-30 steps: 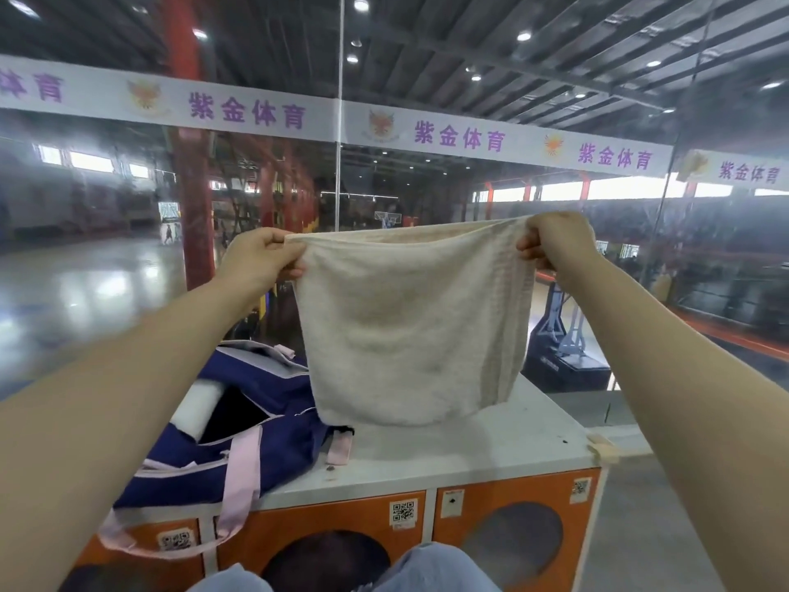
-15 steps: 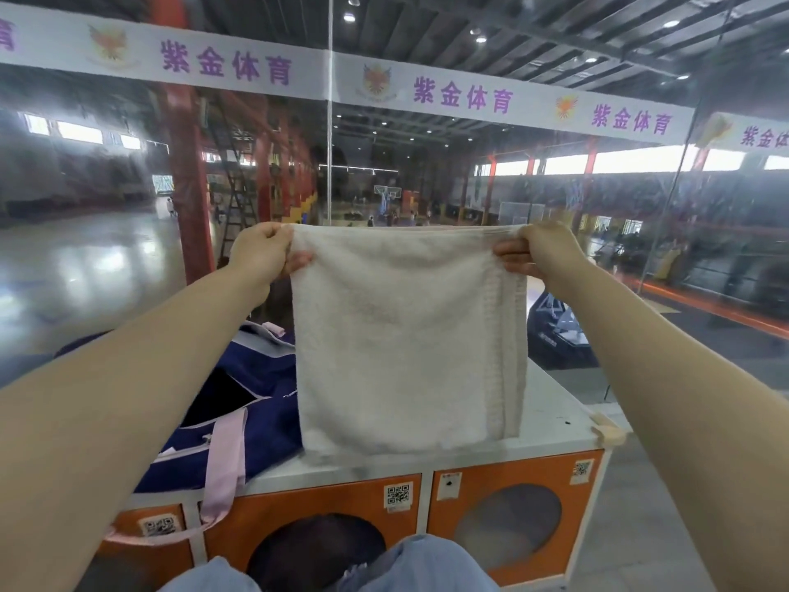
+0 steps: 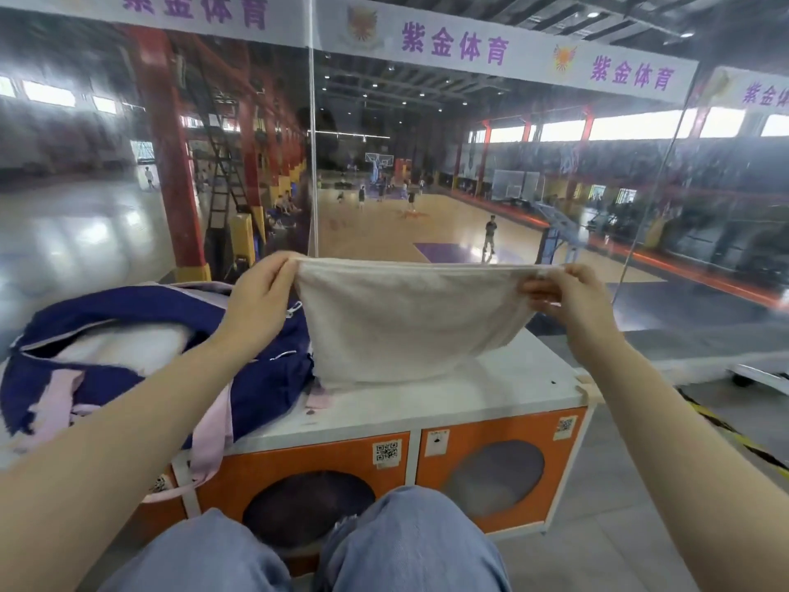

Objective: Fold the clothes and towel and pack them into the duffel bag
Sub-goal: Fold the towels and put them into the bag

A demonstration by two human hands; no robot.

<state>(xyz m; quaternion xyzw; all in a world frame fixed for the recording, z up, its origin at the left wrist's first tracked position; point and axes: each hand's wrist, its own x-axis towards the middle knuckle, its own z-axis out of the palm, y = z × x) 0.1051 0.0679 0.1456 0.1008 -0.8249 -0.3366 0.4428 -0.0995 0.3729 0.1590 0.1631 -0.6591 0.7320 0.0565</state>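
A cream towel, folded over, is stretched between my hands above the white cabinet top. My left hand pinches its top left corner and my right hand pinches the top right corner. The towel's lower edge sags onto the cabinet top. A navy duffel bag with pale pink straps lies open on the left of the cabinet, with something white inside. The towel's left edge hangs just beside the bag.
The cabinet has an orange front with two round windows. My knees in blue jeans sit close in front of it. A glass wall stands behind, with a sports court beyond. Grey floor lies to the right.
Both hands have come down and toward me with the towel. Its lower edge, which hung free, now rests on the cabinet top. The camera has tilted downward.
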